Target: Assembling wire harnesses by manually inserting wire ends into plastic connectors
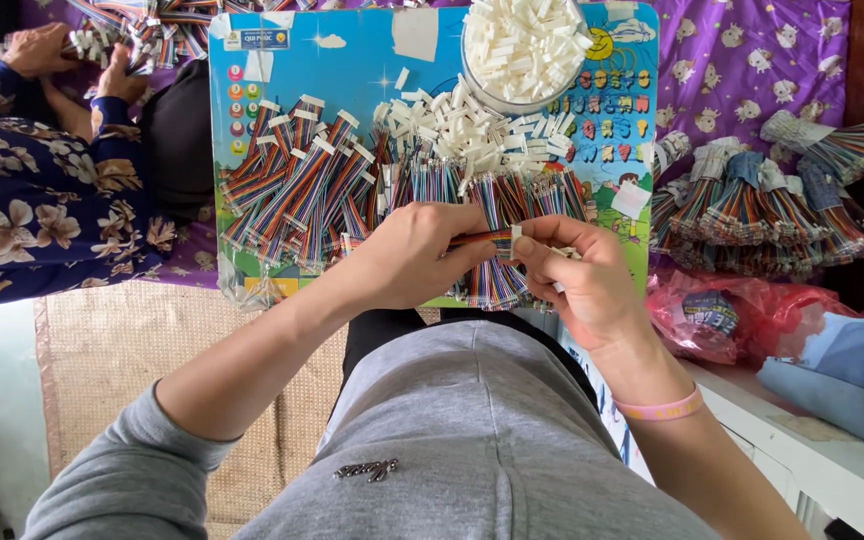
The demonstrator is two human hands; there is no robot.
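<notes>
My left hand point(407, 255) pinches a short multicoloured ribbon cable point(482, 238) over a blue picture board point(352, 70). My right hand point(577, 275) holds a small white plastic connector point(516, 234) at that cable's end, and the two hands meet there. Under my hands lie loose ribbon cables point(512, 195) without connectors. To the left lie finished cables with white connectors point(297, 180). A heap of white connectors point(472, 125) sits above my hands, and a round bowl point(522, 45) full of more stands at the board's top.
Bundled cable sets point(762, 195) lie on a purple patterned cloth point(732, 60) at the right. A red plastic bag point(732, 310) sits below them. At the left another person in a flowered sleeve point(42, 210) handles cables point(142, 35). A woven mat point(122, 350) covers the floor.
</notes>
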